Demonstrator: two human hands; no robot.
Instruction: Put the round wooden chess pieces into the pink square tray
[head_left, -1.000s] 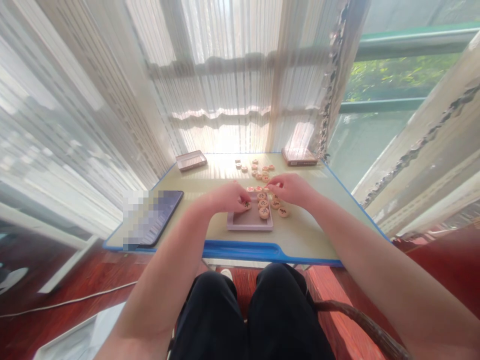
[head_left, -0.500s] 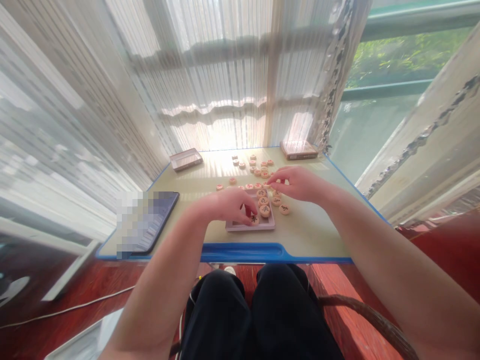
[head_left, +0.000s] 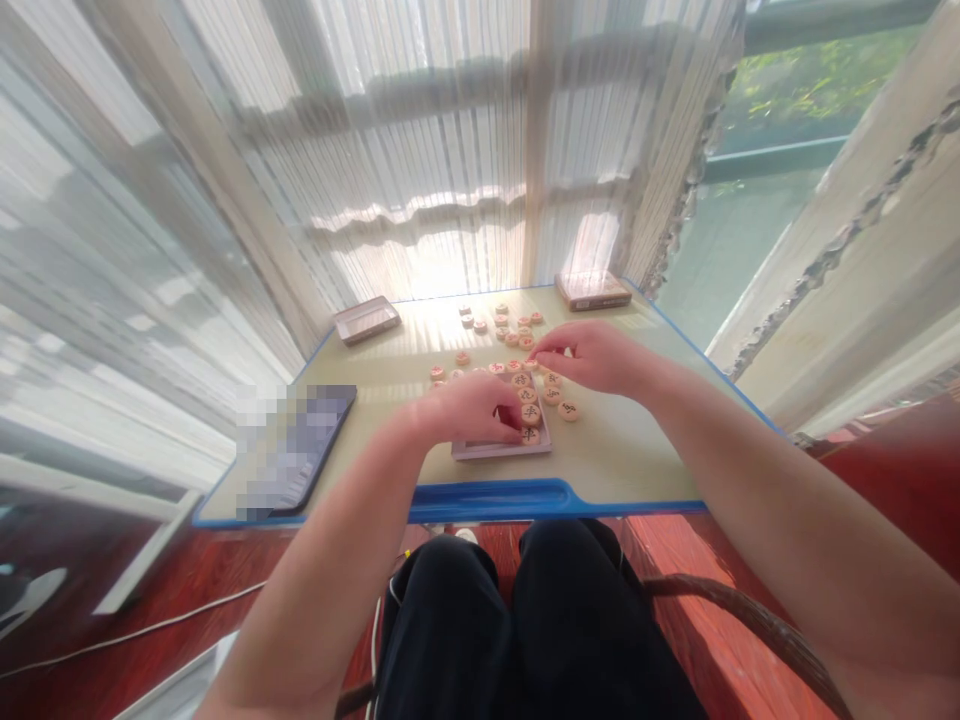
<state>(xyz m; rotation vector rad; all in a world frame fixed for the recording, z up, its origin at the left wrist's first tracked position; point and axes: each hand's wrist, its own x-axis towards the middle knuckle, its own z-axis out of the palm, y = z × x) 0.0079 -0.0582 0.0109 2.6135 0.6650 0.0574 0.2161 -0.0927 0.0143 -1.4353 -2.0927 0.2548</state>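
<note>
My left hand (head_left: 484, 405) reaches into a shallow pale box tray (head_left: 501, 451). Its fingers are closed on a round black-marked xiangqi piece (head_left: 530, 436) in the tray's near right corner. Above that piece, a column of black-marked pieces (head_left: 527, 396) runs along the right side of the tray; my hand hides much of the left part. At the tray's far right corner, my right hand (head_left: 596, 357) has its fingertips drawn together on a red-marked xiangqi piece (head_left: 531, 365). Several black-marked pieces (head_left: 568, 411) lie on the table beneath and beside this hand.
Several loose pieces (head_left: 480, 326) lie farther back on the pale, blue-edged table (head_left: 637, 460). An open box lid (head_left: 367, 320) sits at the back left, a flat box (head_left: 592, 290) at the back right. A tablet (head_left: 319, 455) lies at the left edge; curtains (head_left: 420, 150) hang behind.
My left hand has slid the black-marked piece rightward into the tray's corner, below the column. My right hand has shifted slightly left. The view has moved a little.
</note>
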